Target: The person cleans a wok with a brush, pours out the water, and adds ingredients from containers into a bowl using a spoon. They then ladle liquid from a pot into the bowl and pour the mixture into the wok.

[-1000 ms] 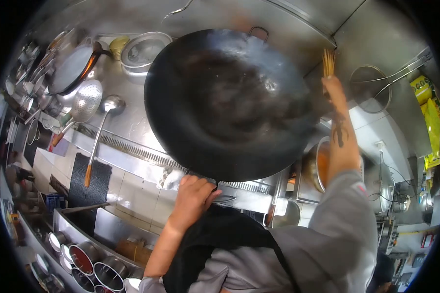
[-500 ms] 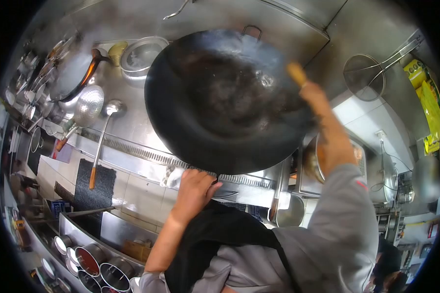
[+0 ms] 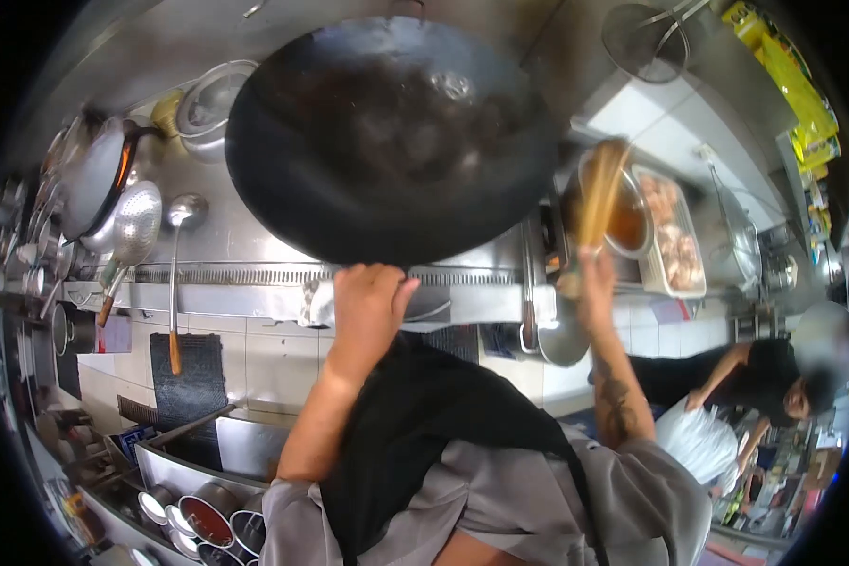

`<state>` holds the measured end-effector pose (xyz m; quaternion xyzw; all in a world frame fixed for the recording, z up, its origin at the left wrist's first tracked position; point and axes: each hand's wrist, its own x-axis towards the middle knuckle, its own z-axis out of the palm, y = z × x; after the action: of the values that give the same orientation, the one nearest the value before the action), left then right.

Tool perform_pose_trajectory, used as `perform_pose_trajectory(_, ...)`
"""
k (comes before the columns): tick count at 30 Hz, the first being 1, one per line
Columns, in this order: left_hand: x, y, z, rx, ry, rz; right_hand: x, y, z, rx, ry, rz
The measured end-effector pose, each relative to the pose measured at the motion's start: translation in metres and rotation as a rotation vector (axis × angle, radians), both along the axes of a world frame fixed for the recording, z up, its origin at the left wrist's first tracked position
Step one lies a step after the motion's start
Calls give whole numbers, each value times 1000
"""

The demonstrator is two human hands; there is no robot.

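A large dark wok [image 3: 302, 203] is tilted over the stove, its far side raised and its inside dark and wet-looking. My left hand [image 3: 368, 300] is closed at the wok's near rim, where the ear handle is mostly hidden by the fingers. A white cloth [image 3: 319, 304] lies right beside that hand. My right hand [image 3: 591, 278] is off to the right, wrapped round a bamboo wok brush [image 3: 602, 203] that is smeared by motion. The brush points up and overlaps a metal bowl of brown liquid [image 3: 629, 224] in this view.
Right of the bowl stands a tray of raw meat pieces [image 3: 673, 231]. A ladle [image 3: 174, 274] and a perforated skimmer [image 3: 137, 222] lie left of the wok. A strainer [image 3: 646, 47] is at upper right. Another person [image 3: 764, 377] stands at the right.
My right hand has swung from over the wok's right rim down and right with the brush, towards the bowl. My left hand stays at the wok's near rim. The view has shifted.
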<state>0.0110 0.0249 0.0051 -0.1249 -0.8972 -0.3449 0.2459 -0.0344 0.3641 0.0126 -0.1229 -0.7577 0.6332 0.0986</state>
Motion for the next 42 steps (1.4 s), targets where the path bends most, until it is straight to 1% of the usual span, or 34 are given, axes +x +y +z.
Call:
perform_pose_trajectory(2, 0, 2, -5, 18, 17, 3, 40, 18, -65, 21, -158, 4)
perform_pose_trajectory(4, 0, 2, -8, 22, 16, 7, 68, 13, -102, -245, -344, 19)
perform_pose_trajectory(7, -1, 3, -9, 7, -7, 2, 58, 12, -157, -28, -290, 119)
perform_pose_trajectory(9, -2, 3, -11, 5, -36, 3, 27, 31, -222, 373, -148, 197)
perform_pose_trajectory(10, -1, 3, -9, 8, -63, 4, 13, 37, -241, 572, -78, 239)
perform_pose_trajectory(11, 2, 5, -8, 10, -90, 6, 3, 25, -212, 552, -220, 283)
perform_pose_trajectory(12, 6, 9, -5, 0, -6, 34, -6, 6, -178, 531, -363, 326)
perform_pose_trajectory(14, 15, 22, 4, -21, 170, 81, -24, 2, -201, 729, -240, 318)
perform_pose_trajectory(15, 30, 31, 12, -52, 152, 36, -31, 1, -211, 827, -177, 305)
perform_pose_trajectory(18, 65, 61, -7, 109, 45, -214, -31, 4, -200, 616, -396, 558)
perform_pose_trajectory(19, 71, 68, -27, 183, -155, -267, -22, 6, -204, 773, -269, 554)
perform_pose_trajectory(20, 75, 75, -61, 259, -350, -317, -12, 10, -208, 812, -206, 525)
perform_pose_trajectory(21, 79, 83, -95, 339, -536, -365, -4, 7, -191, 851, -134, 496)
perform_pose_trajectory(22, 84, 92, -126, 330, -541, -344, 3, 3, -176, 890, -52, 466)
perform_pose_trajectory(23, 85, 103, -158, 320, -537, -322, 15, 2, -166, 850, 156, 425)
perform_pose_trajectory(25, 82, 128, -217, 249, -463, -292, 33, 8, -141, 732, 138, 593)
perform_pose_trajectory(26, 78, 143, -244, 184, -397, -269, 47, 13, -140, 759, -9, 647)
perform_pose_trajectory(27, 73, 159, -270, 92, -429, -266, 59, 12, -125, 773, -143, 739)
perform_pose_trajectory(28, 66, 173, -294, -4, -460, -243, 72, 26, -142, 706, 14, 846)
perform_pose_trajectory(29, 61, 184, -317, 3, -535, -235, 86, 28, -139, 655, -81, 889)
perform_pose_trajectory(30, 57, 192, -337, 19, -610, -230, 99, 31, -133, 702, -91, 932)
perform_pose_trajectory(31, 55, 197, -348, -69, -627, -182, 108, 35, -125, 709, -210, 983)
perform_pose_trajectory(32, 57, 207, -361, -145, -657, -152, 115, 45, -126, 683, -238, 994)
perform_pose_trajectory(34, 63, 213, -369, -178, -693, -143, 125, 72, -136, 636, -364, 979)
perform_pose_trajectory(38, 70, 215, -370, -204, -692, -124, 131, 98, -139, 626, -488, 892)
perform_pose_trajectory(40, 68, 221, -372, -139, -686, -107, 135, 106, -145, 618, -546, 875)
perform_pose_trajectory(42, 66, 229, -377, -101, -675, -120, 134, 110, -154, 589, -551, 932)
